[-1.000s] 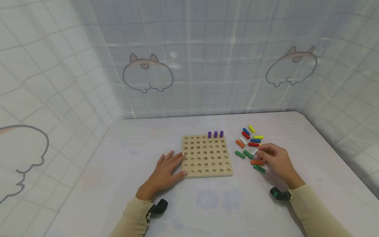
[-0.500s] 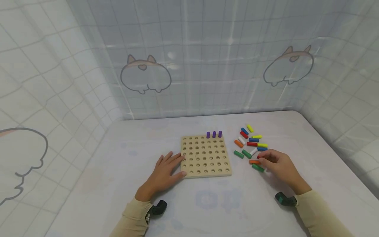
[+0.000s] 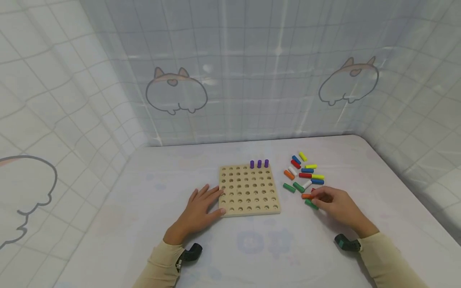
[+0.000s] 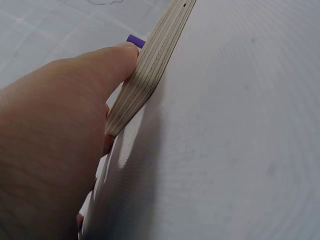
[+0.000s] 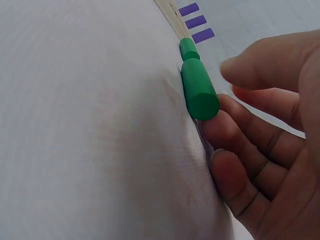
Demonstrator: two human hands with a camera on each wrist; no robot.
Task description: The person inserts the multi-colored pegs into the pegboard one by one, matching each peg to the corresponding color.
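Board: a square wooden pegboard (image 3: 249, 189) lies flat on the desk (image 3: 230, 248), its grid of round holes facing up.
Filled so far: three purple pegs (image 3: 259, 163) stand upright side by side in the far row, toward its right end; every other hole seen from the head view is unfilled.
Left to place: a scatter of loose pegs (image 3: 302, 176) lies on the desk just right of the board, in green, orange, red, blue, yellow and white; none of these is seated in a hole.
Progress: judged from the count, the work is at an early stage, with one colour partly set and the rest of the grid to be filled.
Left hand (image 3: 199, 209): laid flat on the desk with straight fingers, its grip slack, the fingertips resting against the board's left edge; the thumb (image 4: 107, 60) is seen pressed to the layered wooden side.
Right hand (image 3: 338, 206): lowered into the near end of the scatter, fingers loosely curled beside a green peg (image 5: 199, 90), which touches the fingertips; no closed grip on any peg can be made out.
Orange peg (image 3: 306, 196): lies just beyond the right hand's fingertips; contact cannot be told.
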